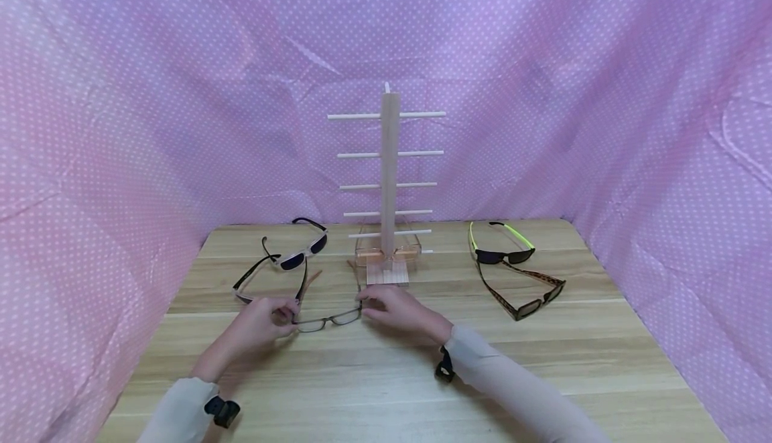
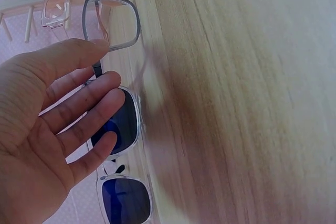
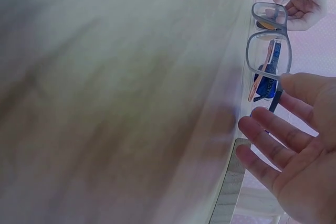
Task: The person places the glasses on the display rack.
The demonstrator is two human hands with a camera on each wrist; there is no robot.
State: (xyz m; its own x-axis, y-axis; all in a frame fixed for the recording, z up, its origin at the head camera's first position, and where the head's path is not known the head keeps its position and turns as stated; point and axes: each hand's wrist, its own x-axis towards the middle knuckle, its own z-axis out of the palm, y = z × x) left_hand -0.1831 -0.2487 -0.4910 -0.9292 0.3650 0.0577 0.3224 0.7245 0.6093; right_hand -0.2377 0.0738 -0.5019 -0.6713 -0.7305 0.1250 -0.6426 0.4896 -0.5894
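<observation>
Grey-rimmed eyeglasses (image 1: 328, 321) with clear lenses stand between both hands in the head view, temples unfolded and pointing away. My left hand (image 1: 264, 322) pinches their left end near the hinge. At the right hinge, my right hand (image 1: 401, 309) holds the other end between thumb and fingers. In the left wrist view the thumb lies against the rim of the eyeglasses (image 2: 118, 22), and the other fingers are spread behind. Just beyond the hands rises a wooden display rack (image 1: 390, 161) with white crossbars. Clear pinkish glasses (image 1: 365, 257) sit low on it.
Light-framed sunglasses (image 1: 293, 260) lie at the back left. Another pair with dark temples (image 1: 244, 295) is partly hidden behind the left hand. On the right are sunglasses with neon-green temples (image 1: 505, 257) and tortoiseshell sunglasses (image 1: 531, 307). A pink dotted cloth (image 1: 181, 128) surrounds the wooden table (image 1: 362, 389).
</observation>
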